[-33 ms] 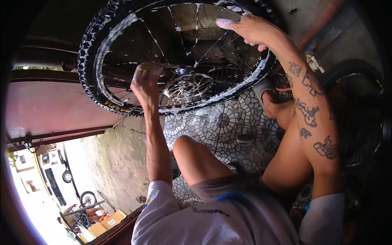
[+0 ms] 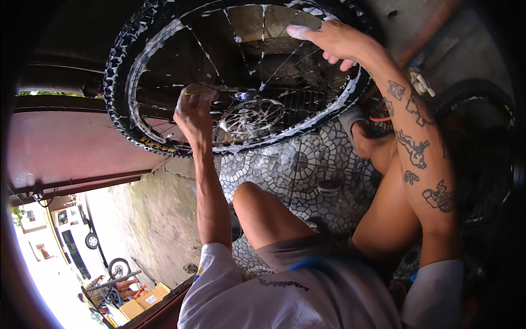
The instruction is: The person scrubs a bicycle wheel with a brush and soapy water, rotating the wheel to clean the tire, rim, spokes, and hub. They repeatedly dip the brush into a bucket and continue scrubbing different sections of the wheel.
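Observation:
A bicycle wheel with a knobby black tyre fills the upper middle, its rim and spokes streaked with white foam. My left hand, wet with suds, is closed near the hub and brake disc. A bit of something yellow-green shows between its fingers; most of it is hidden, so its kind cannot be told. My right hand reaches across the wheel's upper right side. Its foamy thumb points inward over the spokes, apart from the partly bent fingers by the rim.
Patterned stone paving lies under the wheel, with my bare knees close to it. Another tyre stands in the shade at right. On the left are a reddish panel and, beyond, a bright street with cardboard boxes.
My left hand has shifted very slightly left and the fingers of my right hand have moved a little. The tyre's yellow lettering sits slightly further left, so the wheel has turned a touch.

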### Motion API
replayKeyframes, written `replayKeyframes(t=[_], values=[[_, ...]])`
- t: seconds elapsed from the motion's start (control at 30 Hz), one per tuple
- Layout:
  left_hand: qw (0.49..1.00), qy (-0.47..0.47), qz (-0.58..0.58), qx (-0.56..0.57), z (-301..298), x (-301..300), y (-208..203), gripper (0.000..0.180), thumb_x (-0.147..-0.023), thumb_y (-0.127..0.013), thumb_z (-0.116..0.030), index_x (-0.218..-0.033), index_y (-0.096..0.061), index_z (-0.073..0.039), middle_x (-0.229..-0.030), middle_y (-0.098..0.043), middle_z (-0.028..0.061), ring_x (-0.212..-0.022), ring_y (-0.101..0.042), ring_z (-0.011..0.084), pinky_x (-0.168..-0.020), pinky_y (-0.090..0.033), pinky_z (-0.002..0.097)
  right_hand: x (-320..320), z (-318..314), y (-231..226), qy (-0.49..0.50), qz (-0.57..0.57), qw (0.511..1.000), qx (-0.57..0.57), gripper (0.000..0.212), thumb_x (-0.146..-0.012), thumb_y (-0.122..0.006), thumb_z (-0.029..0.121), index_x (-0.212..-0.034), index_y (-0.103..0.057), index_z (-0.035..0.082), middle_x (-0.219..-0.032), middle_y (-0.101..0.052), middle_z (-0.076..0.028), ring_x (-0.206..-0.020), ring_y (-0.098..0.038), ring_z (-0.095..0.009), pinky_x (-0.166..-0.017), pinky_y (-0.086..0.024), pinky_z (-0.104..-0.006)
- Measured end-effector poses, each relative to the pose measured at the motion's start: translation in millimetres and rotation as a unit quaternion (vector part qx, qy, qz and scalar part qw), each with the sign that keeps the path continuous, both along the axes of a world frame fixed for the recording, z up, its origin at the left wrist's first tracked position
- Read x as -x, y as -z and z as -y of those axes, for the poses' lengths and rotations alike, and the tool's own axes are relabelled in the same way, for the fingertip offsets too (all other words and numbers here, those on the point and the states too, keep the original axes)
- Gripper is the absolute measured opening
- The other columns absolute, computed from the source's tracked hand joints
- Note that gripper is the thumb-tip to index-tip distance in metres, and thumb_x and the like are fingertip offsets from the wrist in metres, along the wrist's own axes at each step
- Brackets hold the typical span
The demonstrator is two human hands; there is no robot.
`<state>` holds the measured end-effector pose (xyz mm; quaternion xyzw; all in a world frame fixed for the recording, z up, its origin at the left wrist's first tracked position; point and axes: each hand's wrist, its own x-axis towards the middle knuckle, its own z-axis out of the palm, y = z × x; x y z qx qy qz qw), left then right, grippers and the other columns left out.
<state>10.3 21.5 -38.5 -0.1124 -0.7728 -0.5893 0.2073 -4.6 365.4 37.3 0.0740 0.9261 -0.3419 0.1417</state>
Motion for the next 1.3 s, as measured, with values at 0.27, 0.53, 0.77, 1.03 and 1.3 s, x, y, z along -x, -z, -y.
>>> replayKeyframes(t=[0.27,0.53,0.77,1.03,1.3], values=[[0.973,-0.007,0.086,0.212,-6,4,6,0.014,-0.086,-0.066,0.006,-0.097,-0.074,0.003,-0.090,-0.077,0.0098,-0.081,-0.072,0.0148,-0.073,-0.058,0.0291,-10,26,30,0.067,-0.009,0.937,0.342,0.089,-0.090,-0.070,0.064,-0.146,-0.044,0.000,-0.141,-0.055,-0.028,-0.121,-0.064,-0.040,-0.098,-0.056,-0.0466],[0.956,-0.284,-0.073,-0.004,33,-76,-92,0.017,-0.090,-0.076,-0.001,-0.104,-0.069,0.005,-0.095,-0.074,0.0229,-0.081,-0.077,0.0264,-0.068,-0.068,0.0311,11,60,17,0.052,-0.178,0.937,0.295,0.037,-0.105,-0.056,0.040,-0.106,-0.072,0.007,-0.102,-0.069,-0.009,-0.090,-0.066,-0.018,-0.081,-0.058,-0.0388],[0.985,-0.076,0.058,0.145,2,-14,-7,0.012,-0.090,-0.070,0.002,-0.102,-0.072,0.003,-0.094,-0.077,0.0131,-0.087,-0.073,0.0167,-0.075,-0.058,0.0300,7,108,-44,-0.042,-0.354,0.914,0.194,0.030,-0.095,-0.063,0.027,-0.083,-0.065,-0.001,-0.067,-0.063,-0.017,-0.058,-0.061,-0.029,-0.052,-0.047,-0.0434],[0.984,0.011,0.088,0.154,5,1,0,0.015,-0.092,-0.071,-0.006,-0.105,-0.071,0.002,-0.087,-0.077,0.0066,-0.079,-0.071,0.0115,-0.072,-0.057,0.0261,-4,43,-19,-0.053,-0.015,0.998,0.012,0.080,-0.089,-0.058,0.077,-0.078,-0.071,-0.001,-0.066,-0.068,-0.009,-0.057,-0.067,-0.019,-0.047,-0.051,-0.0352],[0.993,-0.032,0.077,0.079,-1,2,-11,0.013,-0.090,-0.072,-0.003,-0.102,-0.071,0.003,-0.089,-0.076,0.0106,-0.075,-0.072,0.0139,-0.060,-0.059,0.0278,9,1,23,-0.037,0.141,0.968,0.206,0.127,-0.080,-0.054,0.091,-0.144,-0.041,-0.019,-0.138,-0.052,-0.042,-0.127,-0.060,-0.047,-0.092,-0.059,-0.0561]])
